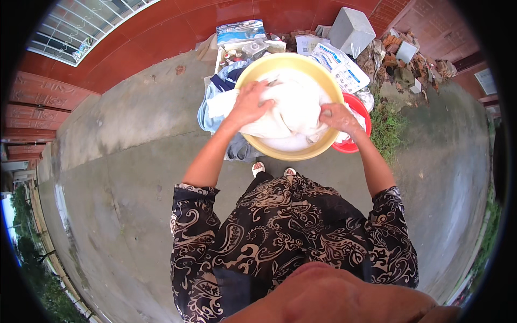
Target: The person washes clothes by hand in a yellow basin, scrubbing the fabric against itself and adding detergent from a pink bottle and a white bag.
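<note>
A large yellow basin (301, 156) in front of me holds suds and a bunched white cloth (293, 113). One end of the cloth lies over the basin's left rim. My left hand (252, 103) grips the cloth near that rim, thumb apart from the fingers and cloth between them. At the right side of the basin, my right hand (338, 117) pinches another part of the same cloth, its fingers bent inward. What lies under the cloth is hidden.
Beside the basin to the right stands a red basin (367, 116) with white fabric in it. Blue clothes (206, 102) lie at the left. Behind are a blue box (240, 31), a white printed bag (339, 67), a grey block (351, 31) and rubble (414, 64).
</note>
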A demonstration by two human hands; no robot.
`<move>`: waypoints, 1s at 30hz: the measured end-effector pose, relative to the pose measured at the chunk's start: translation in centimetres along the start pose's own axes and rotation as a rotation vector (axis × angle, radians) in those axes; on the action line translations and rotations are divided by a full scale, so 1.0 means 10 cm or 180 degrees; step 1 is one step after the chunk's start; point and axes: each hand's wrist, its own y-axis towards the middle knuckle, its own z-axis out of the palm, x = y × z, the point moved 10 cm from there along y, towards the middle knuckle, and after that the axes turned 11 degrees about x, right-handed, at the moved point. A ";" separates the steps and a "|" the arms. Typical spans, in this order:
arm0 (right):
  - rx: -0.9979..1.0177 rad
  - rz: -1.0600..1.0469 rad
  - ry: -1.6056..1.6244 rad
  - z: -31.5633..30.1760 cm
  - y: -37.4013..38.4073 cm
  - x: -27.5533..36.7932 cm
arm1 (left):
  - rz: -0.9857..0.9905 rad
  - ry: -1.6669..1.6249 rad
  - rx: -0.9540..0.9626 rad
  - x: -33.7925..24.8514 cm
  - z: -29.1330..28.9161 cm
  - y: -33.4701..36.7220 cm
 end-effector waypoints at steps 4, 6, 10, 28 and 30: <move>-0.0875 -0.0010 -0.0266 -0.16 0.07 -0.04 | -0.0651 0.1029 0.0198 0.05 0.76 0.07; -0.1856 -0.0291 -0.0322 -0.27 0.22 0.07 | -0.0825 0.1154 0.0277 0.12 1.07 0.12; -0.1611 0.0039 -0.0651 0.26 1.09 -0.10 | -0.1249 0.1196 0.0277 0.31 1.30 0.38; -0.0764 0.0385 0.0443 1.21 1.87 -1.22 | -0.0888 -0.0284 0.0049 0.86 1.60 1.06; -0.0286 0.0575 0.1103 0.98 1.80 -1.00 | -0.0980 -0.0828 -0.0197 0.97 1.45 0.91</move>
